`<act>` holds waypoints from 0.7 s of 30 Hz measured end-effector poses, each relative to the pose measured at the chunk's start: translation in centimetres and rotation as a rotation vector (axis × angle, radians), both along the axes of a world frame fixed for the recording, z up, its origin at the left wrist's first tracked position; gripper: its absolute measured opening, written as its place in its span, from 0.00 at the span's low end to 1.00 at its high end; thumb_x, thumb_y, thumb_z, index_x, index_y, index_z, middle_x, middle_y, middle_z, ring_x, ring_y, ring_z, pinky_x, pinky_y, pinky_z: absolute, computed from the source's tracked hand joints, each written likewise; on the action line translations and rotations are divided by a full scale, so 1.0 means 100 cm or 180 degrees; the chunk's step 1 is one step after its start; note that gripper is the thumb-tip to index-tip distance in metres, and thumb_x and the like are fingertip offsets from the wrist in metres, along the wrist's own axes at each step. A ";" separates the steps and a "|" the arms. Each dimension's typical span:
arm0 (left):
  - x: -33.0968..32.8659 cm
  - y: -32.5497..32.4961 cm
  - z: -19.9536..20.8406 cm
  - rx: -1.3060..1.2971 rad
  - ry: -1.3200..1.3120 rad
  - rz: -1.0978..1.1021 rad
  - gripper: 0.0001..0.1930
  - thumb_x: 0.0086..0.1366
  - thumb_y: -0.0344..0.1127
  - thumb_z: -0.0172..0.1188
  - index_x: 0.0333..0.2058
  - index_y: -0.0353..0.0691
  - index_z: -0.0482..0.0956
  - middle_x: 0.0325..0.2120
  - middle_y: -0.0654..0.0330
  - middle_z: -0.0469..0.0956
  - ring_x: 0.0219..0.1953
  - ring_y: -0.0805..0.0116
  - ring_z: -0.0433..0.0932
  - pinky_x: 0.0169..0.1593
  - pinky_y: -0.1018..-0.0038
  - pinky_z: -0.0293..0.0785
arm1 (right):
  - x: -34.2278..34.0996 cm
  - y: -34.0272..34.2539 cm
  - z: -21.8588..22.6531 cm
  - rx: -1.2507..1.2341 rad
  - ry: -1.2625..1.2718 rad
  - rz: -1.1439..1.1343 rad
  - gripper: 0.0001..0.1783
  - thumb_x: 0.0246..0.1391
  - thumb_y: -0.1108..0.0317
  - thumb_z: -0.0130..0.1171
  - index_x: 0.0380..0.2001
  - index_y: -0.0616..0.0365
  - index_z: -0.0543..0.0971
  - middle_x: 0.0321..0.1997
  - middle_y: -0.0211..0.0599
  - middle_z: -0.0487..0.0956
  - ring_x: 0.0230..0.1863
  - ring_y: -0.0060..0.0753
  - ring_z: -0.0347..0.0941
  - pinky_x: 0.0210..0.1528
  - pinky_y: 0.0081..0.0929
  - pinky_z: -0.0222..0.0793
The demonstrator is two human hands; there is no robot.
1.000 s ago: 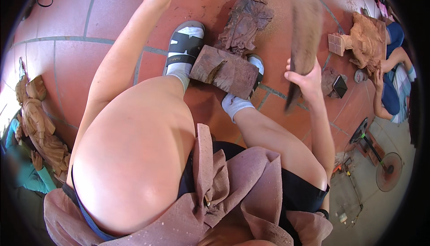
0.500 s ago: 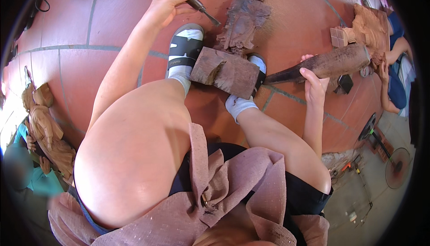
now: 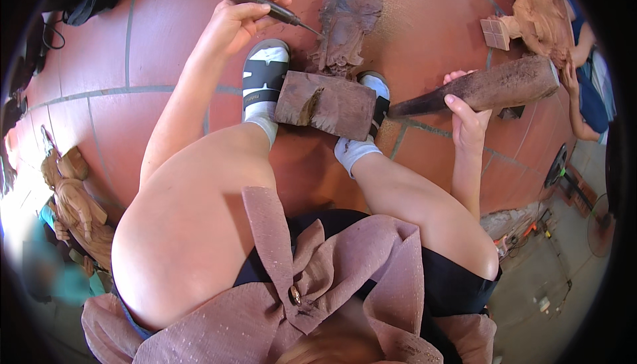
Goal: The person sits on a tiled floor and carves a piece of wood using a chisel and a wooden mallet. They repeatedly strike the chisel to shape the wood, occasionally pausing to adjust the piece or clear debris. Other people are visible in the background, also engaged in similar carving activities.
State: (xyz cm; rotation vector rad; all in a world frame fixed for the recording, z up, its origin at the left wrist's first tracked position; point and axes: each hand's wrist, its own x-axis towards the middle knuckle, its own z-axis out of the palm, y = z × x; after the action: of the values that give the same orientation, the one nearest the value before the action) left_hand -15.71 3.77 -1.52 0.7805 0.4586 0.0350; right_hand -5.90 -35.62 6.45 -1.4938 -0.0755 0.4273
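A dark brown carved wooden figure point(image 3: 346, 22) lies on the floor ahead of me, its thick block base point(image 3: 325, 107) nearest me between my feet. My left hand point(image 3: 233, 26) grips a chisel point(image 3: 263, 4) by its dark handle. The chisel's thin blade slants down to the right, its tip at the left edge of the carving; whether it touches I cannot tell. To the right of the base, my right hand point(image 3: 470, 120) is wrapped round a wooden club-shaped mallet point(image 3: 507, 87). The mallet's narrow end points left toward my right foot, and its thick end points right.
My sandalled feet point(image 3: 265, 75) flank the base on red floor tiles point(image 3: 179, 52). At far right, another person's arm point(image 3: 584, 52) is beside a lighter wood carving point(image 3: 541, 16). Another carved figure point(image 3: 79, 201) stands at left near a blurred person. A fan point(image 3: 600, 221) is at right.
The chisel has turned so its blade shows narrow, with its tip now by the carving's left edge. The mallet has tilted slightly, its thick end moving right. The view has shifted a little.
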 end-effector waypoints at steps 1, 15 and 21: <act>-0.001 0.002 -0.003 -0.0096 -0.0243 -0.0120 0.09 0.61 0.19 0.52 0.40 0.36 0.71 0.42 0.49 0.76 0.57 0.46 0.71 0.60 0.53 0.71 | 0.000 0.001 -0.001 0.0006 -0.0089 -0.0002 0.31 0.37 0.87 0.63 0.48 0.62 0.69 0.47 0.42 0.75 0.51 0.35 0.72 0.58 0.34 0.67; 0.040 -0.052 0.072 0.1787 -0.1138 -0.0615 0.10 0.63 0.21 0.54 0.43 0.36 0.73 0.40 0.56 0.77 0.47 0.63 0.77 0.52 0.71 0.75 | -0.009 -0.029 -0.035 -0.0037 0.0230 0.0104 0.27 0.37 0.84 0.67 0.44 0.58 0.73 0.44 0.37 0.76 0.49 0.31 0.72 0.55 0.30 0.67; 0.046 -0.151 0.090 0.3654 -0.3091 -0.2414 0.21 0.48 0.20 0.55 0.42 0.47 0.76 0.35 0.60 0.73 0.42 0.56 0.72 0.46 0.63 0.67 | -0.019 -0.031 -0.029 -0.0767 0.0301 0.0251 0.27 0.35 0.82 0.68 0.43 0.59 0.73 0.38 0.34 0.78 0.42 0.29 0.75 0.47 0.28 0.70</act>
State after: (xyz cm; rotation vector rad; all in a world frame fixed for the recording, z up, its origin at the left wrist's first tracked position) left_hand -11.14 -11.35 7.44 1.8687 -0.9026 -0.0385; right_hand -7.76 -38.76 3.54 -1.7086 -0.0080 0.5864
